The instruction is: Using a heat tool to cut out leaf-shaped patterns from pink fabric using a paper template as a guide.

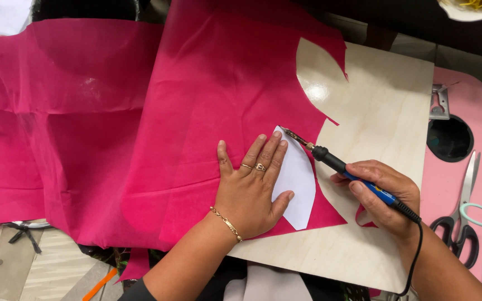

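Pressing flat on the white paper template (298, 181), the left hand (250, 187) lies open with fingers spread, holding the paper down on the pink fabric (196, 100); the right hand (385, 196) is closed around the blue and black handle of a hot cutting pen (346, 169), and its thin metal tip sits at the upper corner of the template. I judge the cutting is partly done; one curved piece is already missing from the cloth at the top, and the edge right of the template looks cut, while its left side is under the hand. The fabric is thin, matte and creased; the wooden board (386, 106) below is pale and smooth; scissors (464, 217) rest on the pink tray (478, 92).
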